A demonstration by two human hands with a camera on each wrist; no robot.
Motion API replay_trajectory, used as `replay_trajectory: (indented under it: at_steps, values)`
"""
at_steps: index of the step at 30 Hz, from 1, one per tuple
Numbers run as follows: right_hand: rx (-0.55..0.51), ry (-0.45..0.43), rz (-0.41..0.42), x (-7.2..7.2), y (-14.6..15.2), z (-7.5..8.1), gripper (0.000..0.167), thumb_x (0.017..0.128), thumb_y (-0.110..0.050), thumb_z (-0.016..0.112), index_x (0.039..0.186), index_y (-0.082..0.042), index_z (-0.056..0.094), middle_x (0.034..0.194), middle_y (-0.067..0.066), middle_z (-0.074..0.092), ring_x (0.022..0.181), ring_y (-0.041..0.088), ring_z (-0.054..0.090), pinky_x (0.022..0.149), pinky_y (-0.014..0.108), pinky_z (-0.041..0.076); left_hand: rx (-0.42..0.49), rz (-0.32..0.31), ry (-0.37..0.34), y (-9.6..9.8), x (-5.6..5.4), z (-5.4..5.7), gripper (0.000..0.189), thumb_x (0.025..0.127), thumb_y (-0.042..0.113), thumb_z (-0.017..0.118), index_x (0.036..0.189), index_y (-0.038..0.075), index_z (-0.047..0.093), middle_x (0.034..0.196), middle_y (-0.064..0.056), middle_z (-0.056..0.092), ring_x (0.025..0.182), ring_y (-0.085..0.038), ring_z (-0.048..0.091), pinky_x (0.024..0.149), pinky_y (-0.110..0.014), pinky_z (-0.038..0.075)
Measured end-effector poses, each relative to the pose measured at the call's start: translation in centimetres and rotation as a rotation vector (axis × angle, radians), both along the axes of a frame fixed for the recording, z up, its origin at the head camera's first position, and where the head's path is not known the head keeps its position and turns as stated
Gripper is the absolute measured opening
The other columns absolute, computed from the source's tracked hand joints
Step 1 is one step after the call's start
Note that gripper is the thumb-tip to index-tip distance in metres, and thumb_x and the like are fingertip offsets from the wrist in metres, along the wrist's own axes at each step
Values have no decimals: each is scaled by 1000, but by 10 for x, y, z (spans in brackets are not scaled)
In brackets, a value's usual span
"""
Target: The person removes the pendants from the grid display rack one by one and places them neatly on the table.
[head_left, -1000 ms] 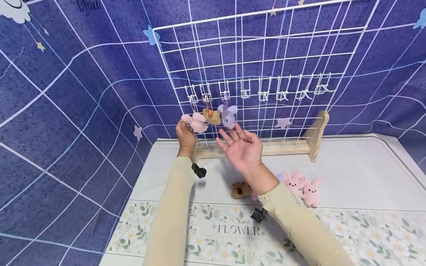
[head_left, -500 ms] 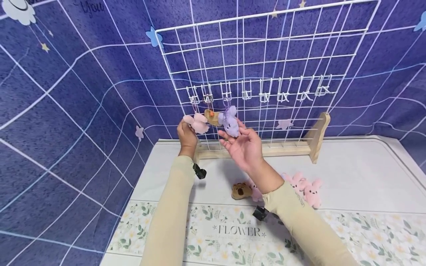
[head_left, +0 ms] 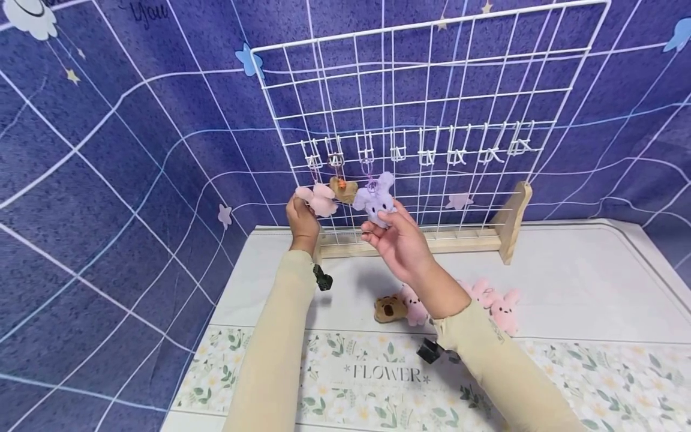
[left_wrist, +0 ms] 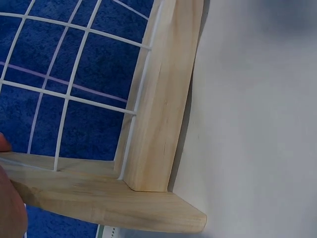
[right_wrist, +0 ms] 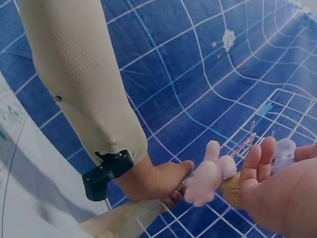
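Observation:
A lilac bunny plush keychain [head_left: 378, 201] hangs by its cord and ring from a hook on the white wire grid rack. My right hand [head_left: 406, 246] pinches its lower body, thumb on the front and fingers behind. To its left hang a brown plush [head_left: 344, 191] with an orange bit on top and a pink bunny plush [head_left: 320, 202]. My left hand [head_left: 303, 223] grips the rack's wooden side post [left_wrist: 99, 198], partly hidden behind the pink bunny in the head view. In the left wrist view only its fingers [left_wrist: 10, 210] show, wrapped round the wood.
Several bare white hooks [head_left: 456, 157] continue rightward along the grid. On the white table [head_left: 583, 276] lie a brown bear plush [head_left: 390, 309], a pink bunny plush [head_left: 414, 306] and more pink bunnies [head_left: 505, 313] beside my right sleeve. The right wooden foot [head_left: 515, 222] stands behind.
My right hand, earlier open with its palm up under the lilac bunny, has closed thumb and fingers on it. The bunny has turned and shifted slightly right. My left hand stays put.

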State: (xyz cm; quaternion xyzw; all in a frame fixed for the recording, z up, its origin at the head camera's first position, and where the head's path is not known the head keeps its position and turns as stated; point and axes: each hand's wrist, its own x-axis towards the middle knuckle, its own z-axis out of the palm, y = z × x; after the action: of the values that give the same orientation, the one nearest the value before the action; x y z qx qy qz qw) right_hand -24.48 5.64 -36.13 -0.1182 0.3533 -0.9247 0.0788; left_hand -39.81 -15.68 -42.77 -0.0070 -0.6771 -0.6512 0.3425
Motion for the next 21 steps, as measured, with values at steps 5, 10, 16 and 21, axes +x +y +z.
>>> replay_trajectory:
  at_steps: [5, 10, 16, 21]
  values:
    - [39, 57, 5, 7, 2, 0, 28, 105, -5, 37, 122, -21, 54, 95, -2, 68, 80, 16, 68, 80, 28, 58, 2, 9, 1, 1, 2, 2, 33, 100, 26, 34, 70, 27, 48, 53, 18, 42, 50, 2, 42, 54, -16, 39]
    - [119, 145, 7, 11, 3, -2, 31, 104, -5, 38, 129, -17, 50, 103, 1, 72, 82, 16, 75, 74, 28, 62, -13, 24, -2, 0, 1, 3, 33, 101, 25, 35, 71, 27, 49, 55, 18, 43, 53, 2, 43, 56, -16, 40]
    - [223, 143, -26, 14, 2, -7, 28, 103, -5, 47, 127, -18, 53, 109, -2, 75, 89, 12, 74, 74, 26, 59, -31, 44, -6, 0, 1, 3, 35, 102, 24, 34, 70, 26, 48, 56, 17, 44, 54, 1, 43, 58, -17, 40]
    - [289, 86, -79, 16, 2, -12, 24, 100, -3, 55, 119, -19, 57, 99, -8, 70, 83, 8, 61, 70, 22, 48, -20, 33, -19, 1, 3, 4, 35, 102, 25, 35, 70, 26, 48, 56, 16, 44, 54, 0, 44, 58, -17, 40]
